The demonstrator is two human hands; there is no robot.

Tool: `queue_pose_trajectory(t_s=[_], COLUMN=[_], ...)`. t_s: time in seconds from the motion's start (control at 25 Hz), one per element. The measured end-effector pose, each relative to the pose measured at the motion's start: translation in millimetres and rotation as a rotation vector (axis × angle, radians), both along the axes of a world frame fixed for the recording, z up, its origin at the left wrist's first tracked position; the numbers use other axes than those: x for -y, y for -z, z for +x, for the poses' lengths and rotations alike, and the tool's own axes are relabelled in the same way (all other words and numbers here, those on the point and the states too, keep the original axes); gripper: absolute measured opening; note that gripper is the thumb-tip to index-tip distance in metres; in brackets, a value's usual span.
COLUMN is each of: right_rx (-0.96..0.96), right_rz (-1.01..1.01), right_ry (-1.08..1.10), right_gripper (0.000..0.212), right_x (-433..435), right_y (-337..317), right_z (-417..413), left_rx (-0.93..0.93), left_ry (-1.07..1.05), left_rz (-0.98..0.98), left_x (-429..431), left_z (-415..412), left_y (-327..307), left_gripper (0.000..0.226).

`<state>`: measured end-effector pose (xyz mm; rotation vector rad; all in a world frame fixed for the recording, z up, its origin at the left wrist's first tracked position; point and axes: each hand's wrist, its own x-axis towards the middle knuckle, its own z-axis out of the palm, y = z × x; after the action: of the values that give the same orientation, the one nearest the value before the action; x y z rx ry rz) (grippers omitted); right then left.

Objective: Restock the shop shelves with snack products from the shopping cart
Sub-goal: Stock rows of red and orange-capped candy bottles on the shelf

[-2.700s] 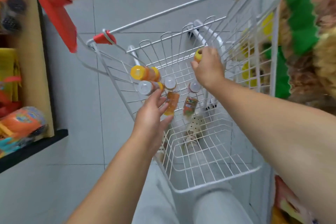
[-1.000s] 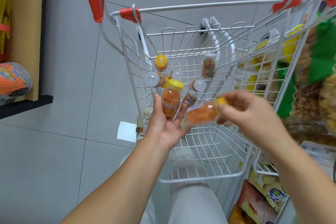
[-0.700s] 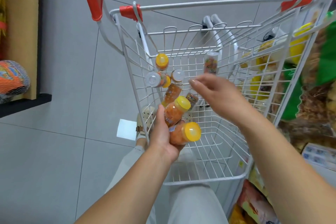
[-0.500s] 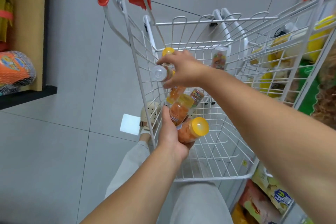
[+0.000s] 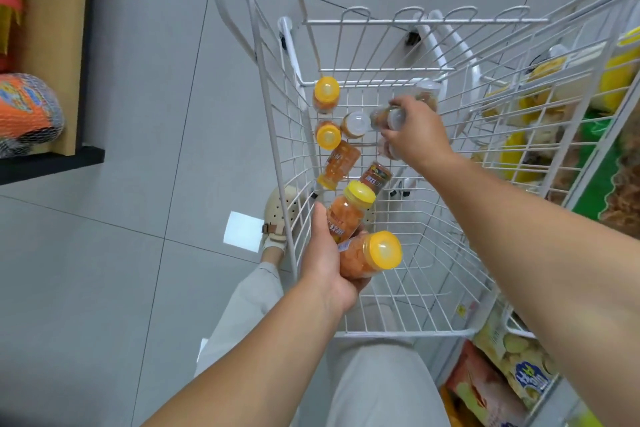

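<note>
A white wire shopping cart [image 5: 398,334] with red corner caps stands in front of me, with several small jars lying on its floor. My left hand [image 5: 323,263] holds two yellow-lidded jars of orange fruit [image 5: 367,255] above the cart's near left side. My right hand [image 5: 414,133] reaches deep into the cart and grips a clear-lidded jar [image 5: 388,118]. Loose jars lie by the left wall: two yellow-lidded ones [image 5: 325,94], a clear-lidded one [image 5: 355,123] and an orange one on its side [image 5: 339,163].
Shelves on the right hold bagged snacks [image 5: 498,378] and yellow and green packs [image 5: 616,69] behind the cart's wire wall. A wooden shelf unit on the left carries a netted orange pack [image 5: 27,114]. The floor is grey tile; my foot [image 5: 277,215] stands by the cart.
My right hand put a second jar into my left hand, reached to the far left of the cart, then shifted right and closed on a clear-lidded jar. The left hand stayed put.
</note>
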<state>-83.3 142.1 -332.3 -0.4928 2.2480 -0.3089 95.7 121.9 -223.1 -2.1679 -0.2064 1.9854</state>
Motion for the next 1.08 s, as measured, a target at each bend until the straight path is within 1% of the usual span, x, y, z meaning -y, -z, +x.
queue_pose_trajectory(t_s=[0.04, 0.08, 0.12, 0.16, 0.2, 0.24, 0.28, 0.32, 0.36, 0.44, 0.52, 0.56, 0.64, 0.72, 0.8, 0.88, 0.96, 1.0, 1.08], right_rx=[-0.107, -0.257, -0.362, -0.365, -0.292, -0.189, -0.088, -0.044, -0.067, -0.175, -0.219, -0.191, -0.076, 0.071, 0.220, 0.274, 0.262, 0.242, 0.172], right_rz=[-0.023, -0.099, -0.213, -0.310, -0.338, -0.283, -0.169, -0.048, 0.029, 0.076, 0.104, 0.107, 0.072, -0.034, -0.087, -0.117, -0.161, -0.170, -0.167], right_ry=[-0.063, -0.121, -0.168, -0.233, -0.328, -0.433, -0.526, -0.594, -0.635, -0.671, -0.636, -0.585, -0.435, -0.223, -0.006, 0.122, 0.164, 0.137, 0.009], right_gripper=[0.049, 0.043, 0.033, 0.023, 0.020, 0.023, 0.033, 0.044, 0.054, 0.062, 0.061, 0.060, 0.062, 0.063, 0.063, 0.055, 0.047, 0.048, 0.054], right_x=[-1.2, -4.7, -9.6, -15.9, -21.6, -27.6, -33.0, -35.4, -34.7, -22.9, -6.0, 0.2, 4.3, 0.7, -2.9, -3.1, -1.2, 0.4, 1.8], right_y=[-1.1, -4.7, -8.4, -13.0, -16.5, -16.9, -12.8, -5.8, 4.0, 23.1, 33.7, 36.5, 35.0, 24.0, 13.1, 5.2, 1.1, -1.6, -4.3], right_z=[6.0, 14.8, 26.1, 40.5, 53.8, 66.0, 75.9, 82.4, 86.7, 96.8, 106.5, 108.0, 101.9, 86.7, 69.9, 57.8, 52.8, 54.1, 63.5], left_rx=[-0.005, -0.008, -0.007, 0.000, 0.011, 0.025, 0.036, 0.038, 0.036, 0.038, 0.041, 0.037, 0.039, 0.048, 0.045, 0.043, 0.040, 0.039, 0.031], left_ry=[-0.010, -0.015, -0.017, -0.022, -0.033, -0.048, -0.064, -0.079, -0.092, -0.124, -0.145, -0.150, -0.154, -0.145, -0.140, -0.151, -0.156, -0.153, -0.136], left_rz=[-0.001, 0.000, -0.001, -0.001, -0.001, 0.003, 0.009, 0.018, 0.025, 0.021, 0.015, 0.013, 0.019, 0.031, 0.038, 0.049, 0.050, 0.050, 0.052], left_x=[-0.8, -1.7, -2.4, -3.3, -4.5, -6.6, -9.2, -11.0, -12.5, -13.9, -13.2, -12.0, -12.6, -14.6, -14.4, -13.4, -12.8, -12.9, -12.9], left_z=[3.2, 6.1, 8.2, 9.9, 10.6, 11.1, 11.8, 12.1, 12.7, 15.9, 17.5, 18.0, 18.9, 20.9, 20.9, 19.1, 18.3, 18.5, 19.4], left_y=[1.6, 2.5, 3.6, 3.2, 2.9, 2.2, 1.8, 1.1, 1.2, 4.3, 7.3, 8.5, 10.6, 9.9, 7.0, 4.0, 2.8, 2.6, 2.8], left_gripper=[0.055, 0.055, 0.055, 0.055, 0.055, 0.055, 0.056, 0.057, 0.057, 0.057, 0.056, 0.056, 0.057, 0.056, 0.057, 0.058, 0.058, 0.057, 0.056])
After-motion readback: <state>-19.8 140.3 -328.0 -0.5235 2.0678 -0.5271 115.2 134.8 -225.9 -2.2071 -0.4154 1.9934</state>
